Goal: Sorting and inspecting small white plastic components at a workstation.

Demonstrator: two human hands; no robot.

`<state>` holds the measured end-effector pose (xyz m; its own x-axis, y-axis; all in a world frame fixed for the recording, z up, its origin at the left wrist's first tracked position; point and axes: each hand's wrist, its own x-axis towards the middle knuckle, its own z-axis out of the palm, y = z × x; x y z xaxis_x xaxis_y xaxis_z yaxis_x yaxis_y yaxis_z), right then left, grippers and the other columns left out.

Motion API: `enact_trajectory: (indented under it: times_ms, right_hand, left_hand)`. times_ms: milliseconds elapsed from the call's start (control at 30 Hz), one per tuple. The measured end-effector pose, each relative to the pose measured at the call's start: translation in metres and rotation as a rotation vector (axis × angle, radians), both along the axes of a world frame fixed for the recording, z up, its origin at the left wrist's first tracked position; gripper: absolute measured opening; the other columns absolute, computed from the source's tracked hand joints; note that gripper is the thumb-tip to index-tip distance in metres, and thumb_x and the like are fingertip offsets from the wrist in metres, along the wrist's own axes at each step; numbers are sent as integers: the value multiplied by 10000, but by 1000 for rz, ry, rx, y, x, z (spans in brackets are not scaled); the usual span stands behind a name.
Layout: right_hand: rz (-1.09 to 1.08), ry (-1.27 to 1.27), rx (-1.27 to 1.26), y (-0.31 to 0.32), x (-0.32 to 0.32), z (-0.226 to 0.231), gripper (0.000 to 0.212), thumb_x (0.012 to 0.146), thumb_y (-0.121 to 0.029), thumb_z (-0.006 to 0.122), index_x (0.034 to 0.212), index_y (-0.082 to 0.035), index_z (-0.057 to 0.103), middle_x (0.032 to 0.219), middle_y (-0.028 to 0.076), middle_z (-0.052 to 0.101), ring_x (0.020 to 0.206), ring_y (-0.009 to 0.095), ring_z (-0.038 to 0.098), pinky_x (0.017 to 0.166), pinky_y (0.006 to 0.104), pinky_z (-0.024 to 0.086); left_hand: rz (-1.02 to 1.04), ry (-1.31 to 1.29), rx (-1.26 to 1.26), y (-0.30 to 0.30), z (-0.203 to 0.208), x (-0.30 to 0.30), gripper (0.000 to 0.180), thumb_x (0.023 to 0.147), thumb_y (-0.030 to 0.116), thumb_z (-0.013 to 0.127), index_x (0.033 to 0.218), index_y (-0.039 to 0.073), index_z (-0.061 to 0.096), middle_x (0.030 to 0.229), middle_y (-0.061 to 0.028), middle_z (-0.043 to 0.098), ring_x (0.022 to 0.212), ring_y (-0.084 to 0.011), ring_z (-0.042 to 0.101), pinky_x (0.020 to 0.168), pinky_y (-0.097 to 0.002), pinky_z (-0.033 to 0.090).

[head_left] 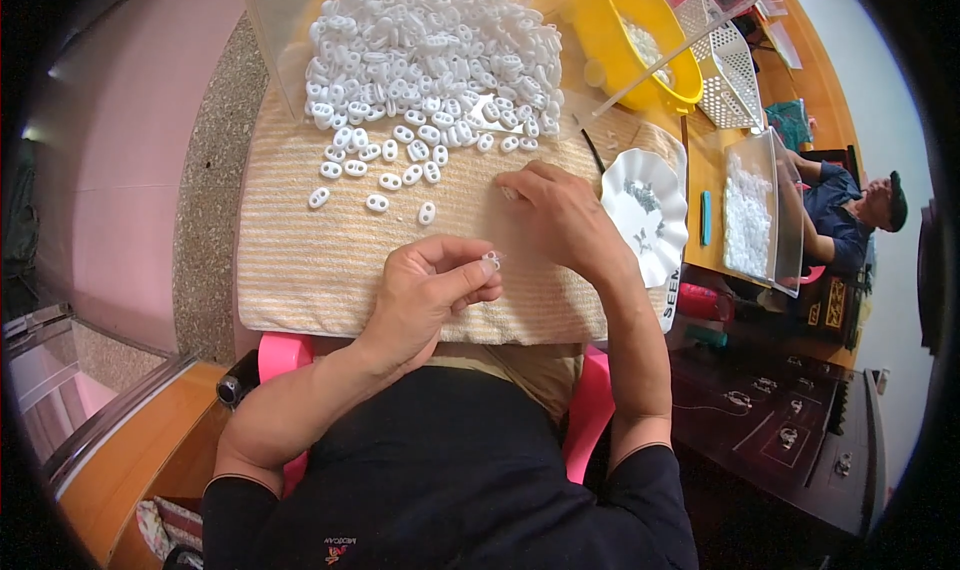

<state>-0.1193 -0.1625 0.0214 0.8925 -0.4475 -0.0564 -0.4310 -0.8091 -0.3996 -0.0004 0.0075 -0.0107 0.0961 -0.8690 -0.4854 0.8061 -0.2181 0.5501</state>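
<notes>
Between the thumb and forefinger of my left hand point(425, 292) is a small white plastic piece point(491, 258) with a hole in it. My right hand point(565, 218) hovers over the towel, a little ahead and to the right, its fingertips pinched together; what they hold, if anything, is too small to make out. Several white oval two-hole pieces point(377, 203) lie loose ahead of my hands. Behind them rises a large heap of the same pieces point(430, 50). A white wavy-rimmed dish point(668, 182) with small grey bits point(641, 198) stands beside my right hand.
A striped yellow towel point(300, 260) covers the work surface. A thin black tool point(590, 146) lies near the dish. At the far right are a yellow basin point(620, 60), a white perforated basket point(728, 80) and a clear bin point(788, 210) of white pieces. Another person point(845, 205) sits beyond the bin.
</notes>
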Motion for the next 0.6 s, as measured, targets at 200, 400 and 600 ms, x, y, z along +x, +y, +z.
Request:
enact_trajectory:
  times_ms: [200,400,600]
  right_hand:
    - [-134,-140,427,4,-22,-4,325,789,13,641,1112,-11,641,863,66,650,797,150,627,739,271,482]
    - [-285,-222,904,21,-36,-5,265,836,-21,683,1098,11,654,985,22,665,917,95,603,814,245,478]
    - [-246,-295,921,24,-35,-6,286,819,-35,714,1096,8,655,978,31,670,907,96,605,817,253,478]
  left_hand:
    - [25,-9,-15,0,-5,0,155,881,11,631,1036,0,620,926,-91,673,807,-163,670,782,-295,571]
    - [62,-6,-10,-1,-1,-5,151,857,84,683,990,26,638,823,-53,679,733,-104,650,594,-190,440]
    - [47,-15,-4,0,-2,-4,153,862,72,676,1005,30,641,836,-50,683,735,-104,652,597,-184,442]
